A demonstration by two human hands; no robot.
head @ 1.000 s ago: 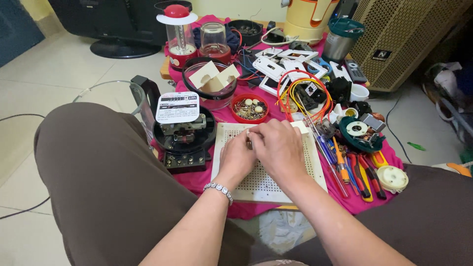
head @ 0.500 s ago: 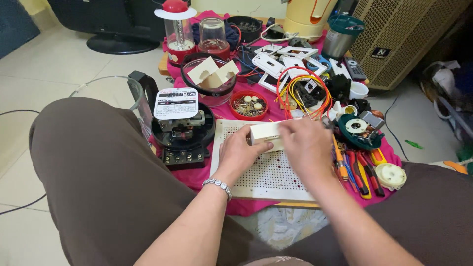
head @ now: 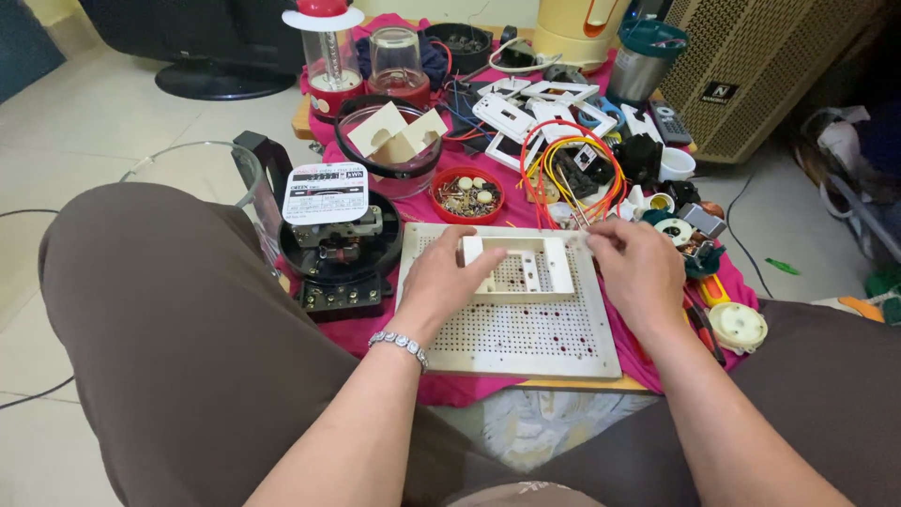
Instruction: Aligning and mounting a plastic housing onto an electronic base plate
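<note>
A cream perforated board [head: 526,333] lies flat on the pink cloth in front of me. On its far half sits a white rectangular plastic frame [head: 519,268] with open windows. My left hand [head: 439,282] grips the frame's left end, thumb on its near edge; a beaded bracelet is on that wrist. My right hand [head: 640,268] rests at the frame's right end, fingertips pinched at its far right corner next to a bundle of red, yellow and orange wires [head: 572,174].
A black electric meter [head: 336,246] stands left of the board. Behind it are a glass bowl with cardboard pieces [head: 394,145], a red dish of screws [head: 466,192] and white switch plates [head: 511,113]. Screwdrivers and a round white part [head: 738,326] lie at right. My knees flank the table.
My hands have parted from the board's middle. The white frame, hidden under them before, now lies uncovered between them, with my right hand moved right to its far end.
</note>
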